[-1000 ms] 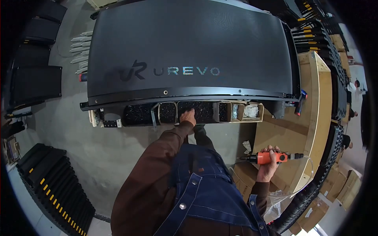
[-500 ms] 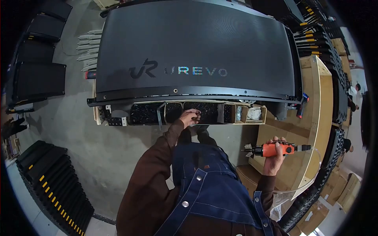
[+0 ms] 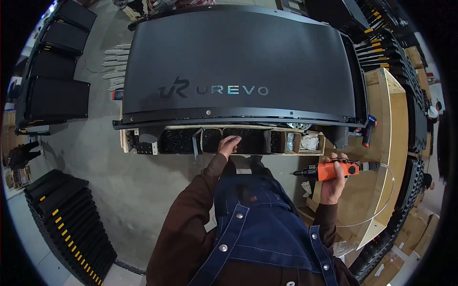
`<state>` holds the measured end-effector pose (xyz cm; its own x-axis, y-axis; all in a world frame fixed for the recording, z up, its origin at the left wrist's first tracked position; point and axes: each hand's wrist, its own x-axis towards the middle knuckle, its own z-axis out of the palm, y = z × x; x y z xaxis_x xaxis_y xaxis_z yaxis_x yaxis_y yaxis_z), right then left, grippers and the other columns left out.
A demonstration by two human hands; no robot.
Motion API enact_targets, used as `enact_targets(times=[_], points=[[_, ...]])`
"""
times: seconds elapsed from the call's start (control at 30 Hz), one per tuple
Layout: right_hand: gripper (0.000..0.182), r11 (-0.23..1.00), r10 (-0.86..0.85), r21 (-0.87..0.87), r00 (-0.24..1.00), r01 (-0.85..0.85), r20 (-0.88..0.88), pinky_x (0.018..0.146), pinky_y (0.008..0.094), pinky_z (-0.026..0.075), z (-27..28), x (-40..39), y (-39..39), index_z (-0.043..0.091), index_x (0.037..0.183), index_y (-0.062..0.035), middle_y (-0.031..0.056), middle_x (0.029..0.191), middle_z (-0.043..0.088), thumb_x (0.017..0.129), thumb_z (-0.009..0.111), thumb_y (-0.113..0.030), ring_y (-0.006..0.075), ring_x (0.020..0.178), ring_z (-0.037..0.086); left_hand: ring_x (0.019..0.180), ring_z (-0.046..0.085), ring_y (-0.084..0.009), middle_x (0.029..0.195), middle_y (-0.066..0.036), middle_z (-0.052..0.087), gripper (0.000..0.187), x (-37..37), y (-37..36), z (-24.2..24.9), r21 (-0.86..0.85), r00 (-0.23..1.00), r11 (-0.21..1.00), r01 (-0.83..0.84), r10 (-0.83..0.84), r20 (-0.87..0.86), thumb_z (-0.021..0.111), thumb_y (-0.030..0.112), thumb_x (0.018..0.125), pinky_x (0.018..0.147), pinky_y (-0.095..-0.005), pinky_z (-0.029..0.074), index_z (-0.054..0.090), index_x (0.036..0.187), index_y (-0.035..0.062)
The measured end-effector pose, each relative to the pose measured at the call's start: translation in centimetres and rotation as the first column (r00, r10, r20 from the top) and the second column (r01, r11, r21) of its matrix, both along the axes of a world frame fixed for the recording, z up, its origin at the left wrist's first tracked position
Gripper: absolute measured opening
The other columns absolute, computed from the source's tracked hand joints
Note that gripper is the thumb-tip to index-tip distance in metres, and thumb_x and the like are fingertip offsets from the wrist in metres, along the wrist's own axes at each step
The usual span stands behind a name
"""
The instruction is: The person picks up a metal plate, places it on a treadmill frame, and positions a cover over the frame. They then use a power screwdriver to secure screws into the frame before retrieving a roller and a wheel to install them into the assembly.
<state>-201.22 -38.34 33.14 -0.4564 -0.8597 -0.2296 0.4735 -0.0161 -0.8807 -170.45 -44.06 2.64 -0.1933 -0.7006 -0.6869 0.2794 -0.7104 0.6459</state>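
Observation:
My left hand (image 3: 229, 145) is at the front of a wooden parts tray (image 3: 305, 153), over a compartment of small dark screws (image 3: 248, 139). Its fingers are bent together, and whatever they hold is too small to make out. In my right hand (image 3: 335, 183) is an orange electric screwdriver (image 3: 329, 171), its bit pointing left and a cable leaving its back end. The hand is wrapped around the body, right of the tray. Beyond the tray lies a black treadmill (image 3: 238, 57) with UREVO lettering and screws along its near rail.
A plywood box (image 3: 355, 190) stands at my right. Another screwdriver (image 3: 369, 130) lies by the treadmill's right corner. Stacked black parts (image 3: 71, 224) stand on the floor at lower left, with pale metal bars (image 3: 117, 66) left of the treadmill. People are partly visible at the edges.
My left hand has stayed at the screw compartment, its fingers now turned lower and more hidden from view. The right hand holds the screwdriver nearly level as before. The view has shifted slightly.

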Motion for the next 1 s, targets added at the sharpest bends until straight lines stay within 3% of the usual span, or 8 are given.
enact_targets(times=[0.1,0.33,0.67,0.77,0.8,0.87,0.97,1.0], points=[[0.042,0.998,0.026,-0.059,0.997,-0.021,0.075,0.098,0.0449,0.048,-0.1,-1.0,-1.4,0.050,0.129,-0.0076,0.0117,0.114,0.061,0.090,0.066,-0.006,0.0232,0.099,0.060,0.061,0.055,-0.0096,0.074,0.000,0.057,0.018,-2.2,0.4,6.2,0.019,0.987,0.999,-0.029,0.031,-0.159,0.067,0.019,0.094,0.050,-0.0266,0.044,0.065,0.104,0.0037],[0.037,0.978,0.063,-0.210,0.956,-0.002,0.285,0.102,0.0450,0.046,1.5,-3.8,-5.0,0.051,0.124,-0.0101,0.0101,0.111,0.063,0.090,0.067,-0.008,0.0236,0.099,0.059,0.082,0.060,-0.0129,0.099,-0.004,0.065,0.015,-11.1,1.4,18.7,0.009,0.773,1.000,0.021,-0.011,-0.635,0.059,0.013,0.100,0.071,-0.0269,0.049,0.059,0.114,0.0080],[0.034,0.974,-0.022,-0.204,0.943,0.095,0.333,0.101,0.0463,0.048,0.6,-11.7,-6.0,0.052,0.121,-0.0108,0.0092,0.109,0.064,0.090,0.067,-0.009,0.0228,0.097,0.060,0.083,0.058,-0.0119,0.098,-0.004,0.064,0.021,-21.6,0.3,22.0,-0.006,0.742,1.000,0.017,-0.016,-0.670,0.064,0.013,0.099,0.071,-0.0251,0.048,0.060,0.117,0.0053],[0.033,0.973,-0.055,-0.188,0.931,0.131,0.362,0.100,0.0458,0.049,0.1,-13.9,-6.6,0.051,0.120,-0.0101,0.0092,0.107,0.064,0.090,0.067,-0.008,0.0221,0.096,0.061,0.079,0.062,-0.0125,0.095,-0.006,0.066,0.019,-24.1,0.0,23.2,-0.098,0.825,0.995,-0.025,-0.035,-0.563,0.063,0.012,0.099,0.067,-0.0264,0.051,0.062,0.114,0.0018],[0.033,0.977,-0.072,-0.164,0.930,0.139,0.360,0.099,0.0460,0.050,-0.4,-14.7,-6.7,0.051,0.119,-0.0099,0.0092,0.107,0.063,0.090,0.067,-0.008,0.0221,0.096,0.061,0.074,0.059,-0.0113,0.092,-0.006,0.065,0.016,-25.0,0.1,23.8,-0.381,0.973,0.925,-0.009,-0.080,-0.216,0.063,0.010,0.099,0.063,-0.0248,0.048,0.062,0.112,0.0014],[0.033,0.978,-0.090,-0.144,0.930,0.150,0.356,0.098,0.0462,0.050,-1.2,-15.8,-7.0,0.051,0.119,-0.0097,0.0092,0.106,0.063,0.090,0.067,-0.008,0.0221,0.095,0.061,0.064,0.055,-0.0089,0.084,-0.004,0.064,0.012,-27.1,-0.3,23.7,-0.790,0.940,0.593,0.152,0.161,0.302,0.062,0.007,0.098,0.057,-0.0226,0.044,0.063,0.107,-0.0002],[0.031,0.978,-0.161,-0.050,0.892,0.201,0.422,0.095,0.0481,0.053,-2.3,-17.2,-7.5,0.050,0.117,-0.0098,0.0104,0.107,0.063,0.091,0.066,-0.008,0.0234,0.094,0.062,0.063,0.053,-0.0070,0.084,-0.003,0.063,0.013,-28.5,-1.5,24.0,-0.777,0.925,0.590,0.218,0.128,0.357,0.062,0.008,0.098,0.057,-0.0224,0.044,0.063,0.108,-0.0007],[0.032,0.973,-0.186,-0.055,0.902,0.224,0.389,0.095,0.0480,0.053,-2.3,-17.8,-7.7,0.050,0.118,-0.0098,0.0108,0.107,0.063,0.091,0.066,-0.008,0.0239,0.094,0.062,0.062,0.051,-0.0065,0.084,-0.004,0.063,0.014,-28.9,-2.2,23.7,-0.630,0.977,0.761,0.154,-0.024,0.210,0.061,0.008,0.099,0.057,-0.0219,0.044,0.062,0.109,-0.0011]])
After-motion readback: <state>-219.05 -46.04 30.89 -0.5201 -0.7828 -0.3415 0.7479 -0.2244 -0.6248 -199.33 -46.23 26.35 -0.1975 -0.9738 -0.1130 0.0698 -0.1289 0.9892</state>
